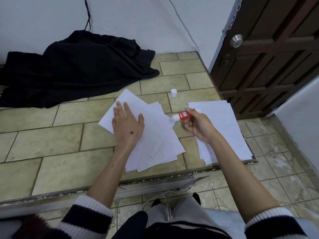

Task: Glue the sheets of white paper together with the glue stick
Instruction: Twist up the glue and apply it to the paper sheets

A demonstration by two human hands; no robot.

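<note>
Several overlapping white sheets (pixel 155 135) lie fanned out in the middle of the tiled counter (pixel 51 144). My left hand (pixel 126 125) rests flat on them with fingers spread, pressing on their left part. My right hand (pixel 198 125) grips a red and white glue stick (pixel 183 116), uncapped, its white tip touching the right edge of the fanned sheets. A second stack of white paper (pixel 229 128) lies under and behind my right hand, near the counter's right edge. The white cap (pixel 173 92) stands upright on the counter beyond the sheets.
A black cloth (pixel 77 69) is heaped at the back left of the counter against the wall. A brown wooden door (pixel 276 57) with a metal knob stands at the right. Cables run down the wall. The counter's front edge is chipped, with tiled floor below.
</note>
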